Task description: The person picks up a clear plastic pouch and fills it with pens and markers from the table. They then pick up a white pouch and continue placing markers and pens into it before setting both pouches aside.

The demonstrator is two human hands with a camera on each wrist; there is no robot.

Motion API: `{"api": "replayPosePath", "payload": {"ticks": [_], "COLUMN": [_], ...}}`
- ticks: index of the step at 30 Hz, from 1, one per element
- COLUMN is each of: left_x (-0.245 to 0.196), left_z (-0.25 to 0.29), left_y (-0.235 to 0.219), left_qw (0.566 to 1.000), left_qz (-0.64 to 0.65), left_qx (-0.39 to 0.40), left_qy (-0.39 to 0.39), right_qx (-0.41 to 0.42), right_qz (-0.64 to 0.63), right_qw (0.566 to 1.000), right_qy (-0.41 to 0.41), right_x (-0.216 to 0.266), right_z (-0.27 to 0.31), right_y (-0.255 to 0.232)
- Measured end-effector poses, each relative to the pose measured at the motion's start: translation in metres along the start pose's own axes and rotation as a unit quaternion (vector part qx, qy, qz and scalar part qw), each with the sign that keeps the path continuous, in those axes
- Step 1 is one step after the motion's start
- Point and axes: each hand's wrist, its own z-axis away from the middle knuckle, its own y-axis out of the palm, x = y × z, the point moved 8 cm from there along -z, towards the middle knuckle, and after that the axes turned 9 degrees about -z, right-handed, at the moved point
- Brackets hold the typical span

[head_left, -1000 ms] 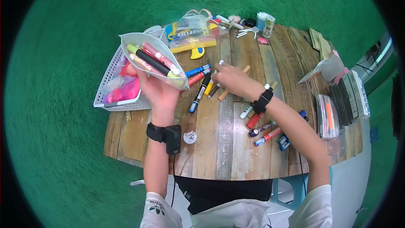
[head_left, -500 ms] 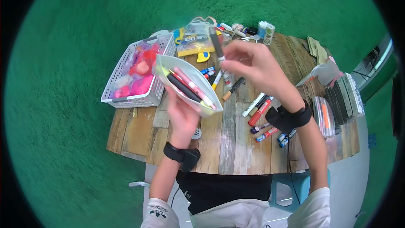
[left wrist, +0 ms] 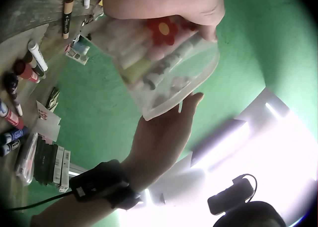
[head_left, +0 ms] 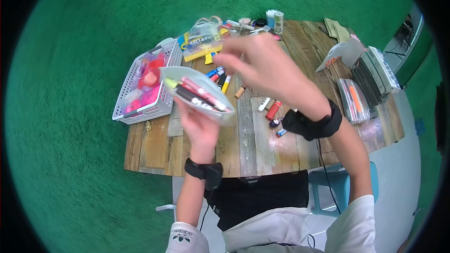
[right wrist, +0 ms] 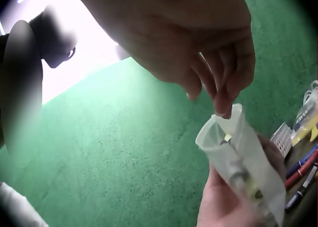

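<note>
My left hand (head_left: 201,131) grips a translucent white zip pouch (right wrist: 253,160) from below, its mouth spread wide. Pink, black and yellow-green pens (head_left: 201,98) lie inside the pouch. A red flower print (left wrist: 163,32) shows on its outside in the left wrist view. My right hand (head_left: 272,68) hovers at the pouch mouth with loosely bent fingers and nothing between them; in the right wrist view the fingertips (right wrist: 223,110) are right over the rim. Below on the wooden table lie a yellow marker (head_left: 226,84), a brown marker (head_left: 240,92) and a red marker (head_left: 273,110).
A white perforated basket (head_left: 164,103) with pink items stands at the left. Behind are a yellow printed bag (head_left: 201,42) and a cotton swab tub (head_left: 274,21). To the right stand boxes (head_left: 380,68) and a clear case with an orange pen (head_left: 354,100).
My right hand picked a dark-and-white marker off the table, carried it left to the pouch and let it go. My left hand brought the pouch rightward and lower, away from the basket.
</note>
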Motion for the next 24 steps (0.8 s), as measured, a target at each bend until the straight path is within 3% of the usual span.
{"api": "replayPosePath", "payload": {"ticks": [2, 3, 4, 6, 8, 9, 10, 12, 14, 16, 18, 20, 21, 22, 23, 24], "left_x": [-0.017, -0.024, -0.029, -0.032, -0.023, -0.016, -0.015, 0.003, 0.022, 0.033, 0.03, 0.032, 0.03, 0.03, 0.029, 0.029], "left_z": [0.002, 0.006, 0.01, 0.025, 0.055, 0.067, 0.08, 0.102, 0.111, 0.117, 0.111, 0.103, 0.103, 0.102, 0.102, 0.102], "left_y": [-0.017, -0.021, -0.038, -0.073, -0.074, -0.077, -0.086, -0.085, -0.104, -0.108, -0.079, -0.06, -0.059, -0.058, -0.059, -0.06], "left_qw": [1.0, 0.999, 1.0, 0.998, 0.994, 0.983, 0.975, 0.96, 0.963, 0.955, 0.974, 0.983, 0.98, 0.982, 0.982, 0.982], "left_qz": [-0.003, 0.013, 0.012, 0.056, 0.09, 0.126, -0.021, -0.014, -0.003, 0.0, 0.0, 0.091, 0.04, 0.053, 0.03, 0.005], "left_qx": [-0.015, 0.026, -0.004, -0.021, -0.049, -0.111, -0.216, -0.266, -0.245, -0.274, -0.193, -0.06, -0.146, -0.121, -0.129, -0.138], "left_qy": [0.018, 0.021, 0.023, -0.006, -0.049, -0.072, -0.043, -0.091, -0.111, -0.11, -0.12, -0.147, -0.13, -0.133, -0.131, -0.129], "right_qx": [-0.007, -0.022, -0.035, -0.036, -0.003, 0.001, 0.018, 0.042, 0.046, 0.04, 0.035, 0.03, 0.041, 0.052, 0.062, 0.058], "right_qz": [0.039, 0.1, 0.163, 0.142, 0.077, 0.083, 0.074, 0.068, 0.075, 0.074, 0.09, 0.082, 0.107, 0.129, 0.121, 0.118], "right_qw": [0.999, 0.995, 0.986, 0.989, 0.994, 0.993, 0.991, 0.988, 0.977, 0.972, 0.966, 0.961, 0.967, 0.971, 0.956, 0.955], "right_qy": [0.001, -0.007, -0.016, 0.003, 0.082, 0.086, 0.108, 0.135, 0.192, 0.221, 0.241, 0.263, 0.227, 0.193, 0.26, 0.266], "right_x": [-0.002, -0.009, -0.018, -0.048, -0.086, -0.098, -0.112, -0.132, -0.145, -0.14, -0.137, -0.131, -0.124, -0.117, -0.122, -0.124], "right_z": [-0.002, -0.003, -0.003, 0.004, 0.017, 0.024, 0.033, 0.05, 0.065, 0.078, 0.091, 0.108, 0.113, 0.117, 0.127, 0.134], "right_y": [-0.013, -0.019, -0.025, -0.035, -0.041, -0.047, -0.049, -0.055, -0.068, -0.08, -0.098, -0.111, -0.115, -0.116, -0.119, -0.122]}}
